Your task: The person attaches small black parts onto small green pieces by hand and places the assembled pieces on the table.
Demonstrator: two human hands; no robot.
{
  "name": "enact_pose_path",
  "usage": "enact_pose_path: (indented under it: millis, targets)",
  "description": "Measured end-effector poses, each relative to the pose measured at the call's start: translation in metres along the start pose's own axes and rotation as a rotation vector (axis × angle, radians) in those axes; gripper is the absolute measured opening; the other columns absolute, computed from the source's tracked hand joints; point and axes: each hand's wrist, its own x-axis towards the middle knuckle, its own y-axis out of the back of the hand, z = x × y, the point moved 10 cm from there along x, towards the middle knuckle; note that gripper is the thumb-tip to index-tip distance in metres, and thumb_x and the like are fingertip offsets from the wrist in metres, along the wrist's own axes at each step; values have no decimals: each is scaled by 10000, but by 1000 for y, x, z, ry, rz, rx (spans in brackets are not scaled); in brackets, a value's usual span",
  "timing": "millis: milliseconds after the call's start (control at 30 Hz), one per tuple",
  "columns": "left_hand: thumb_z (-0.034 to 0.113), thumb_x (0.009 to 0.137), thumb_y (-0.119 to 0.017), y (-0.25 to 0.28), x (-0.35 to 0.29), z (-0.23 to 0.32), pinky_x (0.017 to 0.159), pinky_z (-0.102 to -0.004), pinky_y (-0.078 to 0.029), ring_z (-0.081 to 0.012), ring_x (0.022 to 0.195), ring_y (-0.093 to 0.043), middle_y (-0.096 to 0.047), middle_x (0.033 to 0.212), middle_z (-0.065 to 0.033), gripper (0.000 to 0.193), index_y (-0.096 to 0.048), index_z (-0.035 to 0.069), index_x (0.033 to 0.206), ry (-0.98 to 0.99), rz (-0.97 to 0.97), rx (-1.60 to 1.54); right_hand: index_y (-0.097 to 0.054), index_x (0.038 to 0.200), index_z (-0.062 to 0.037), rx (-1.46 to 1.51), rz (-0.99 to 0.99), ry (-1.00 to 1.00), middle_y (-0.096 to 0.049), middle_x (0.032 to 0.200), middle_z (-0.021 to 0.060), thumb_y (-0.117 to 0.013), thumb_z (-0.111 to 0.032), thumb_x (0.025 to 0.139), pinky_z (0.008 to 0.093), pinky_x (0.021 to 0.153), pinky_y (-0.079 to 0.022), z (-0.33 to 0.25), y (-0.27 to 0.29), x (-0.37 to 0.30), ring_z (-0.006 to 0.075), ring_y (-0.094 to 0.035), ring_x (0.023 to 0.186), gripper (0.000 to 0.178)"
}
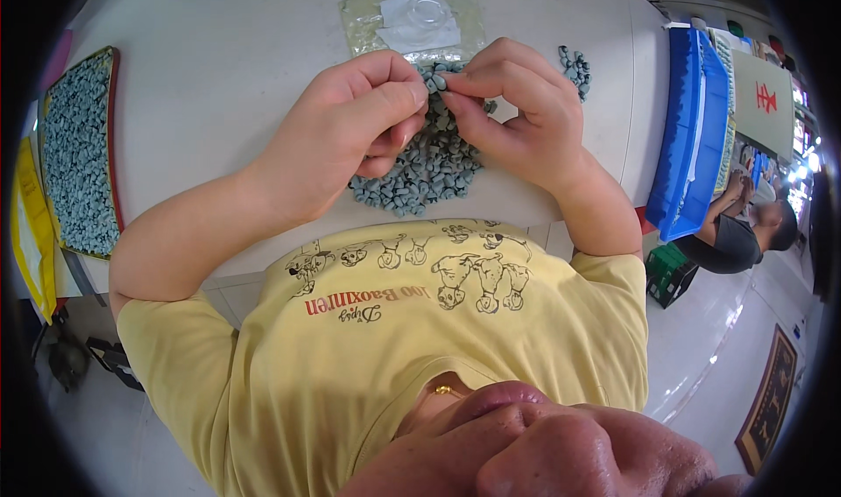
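Above a heap of small blue-grey stone-like pieces (419,175), my two hands meet near the middle of the white table. Thumb and fingertips of my right hand (524,103) pinch one small blue-grey piece (435,84). Beside it, my left hand (355,116) is closed, its fingers curled and its thumb pressed against the index finger. Whatever lies inside that grip is hidden. Just beyond my hands lies a flat clear plastic bag (363,24), with white paper and a small round clear lid (429,10) on it.
A tray (112,147) full of similar pieces stands at the left, by a yellow bag (33,225). A smaller pile (575,70) lies to the right. Blue plastic bins (688,138) stand past the table's right side, where another person (731,239) sits.
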Motion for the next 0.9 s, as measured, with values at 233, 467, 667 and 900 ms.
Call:
enact_pose_path:
  millis: [233, 467, 667, 900]
  targets:
    - [200, 900, -484, -8, 1, 4, 437, -178, -250, -41, 532, -350, -435, 666, 22, 122, -443, 87, 875, -94, -14, 109, -609, 762, 1, 33, -6, -57, -575, 682, 69, -646, 102, 609, 248, 519, -414, 4, 8, -2, 160, -546, 588, 188]
    - [146, 892, -500, -13, -6, 22, 568, -192, -360, -37, 648, -407, -458, 728, 29, 101, -481, 52, 858, -229, -44, 251, -600, 749, 4, 52, 3, -14, -573, 699, 76, -654, 94, 596, 238, 495, -404, -2, 8, 1, 147, -530, 570, 185]
    - [113, 883, -502, -13, -13, 26, 641, -212, -377, -46, 712, -417, -465, 750, 32, 90, -486, 35, 840, -240, -35, 333, -593, 735, 10, -44, 68, 135, -571, 702, 83, -675, 83, 585, 232, 467, -407, -22, 8, -2, 152, -528, 558, 185]
    - [137, 868, -524, -4, -11, 39, 647, -228, -383, -64, 704, -422, -480, 733, 30, 113, -491, 33, 839, -342, 31, 490, -613, 749, -4, 148, 84, -143, -573, 697, 60, -667, 81, 615, 233, 474, -431, 6, 5, 3, 136, -540, 555, 167]
